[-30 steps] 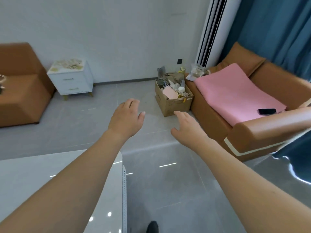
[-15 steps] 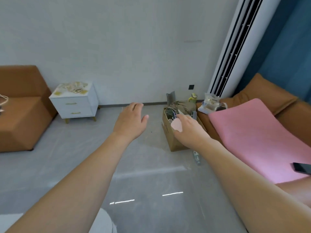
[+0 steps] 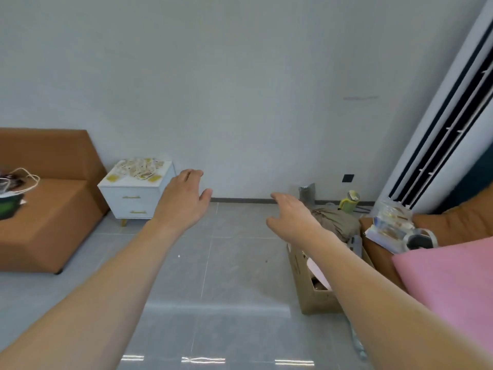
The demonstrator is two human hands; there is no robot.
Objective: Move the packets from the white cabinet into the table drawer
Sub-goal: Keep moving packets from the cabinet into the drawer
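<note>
Grey tile floor (image 3: pixel 234 265), plain wall behind. We see the white cabinet (image 3: pixel 137 194) against that wall, beside a brown sofa (image 3: pixel 45 222), with the packets (image 3: pixel 138 168) heaped loose on its top. Left hand (image 3: pixel 184 200) and right hand (image 3: pixel 293 218) both reach forward in the air, fingers relaxed and spread, holding nothing, well apart from the cabinet. Cardboard box (image 3: pixel 310 284) sits under the right forearm, next to a pink cushion (image 3: pixel 448 287).

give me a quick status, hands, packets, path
Left hand and right hand open, holding nothing. Packets piled on top of white cabinet, untouched. Bare floor between; cardboard box off right.
</note>
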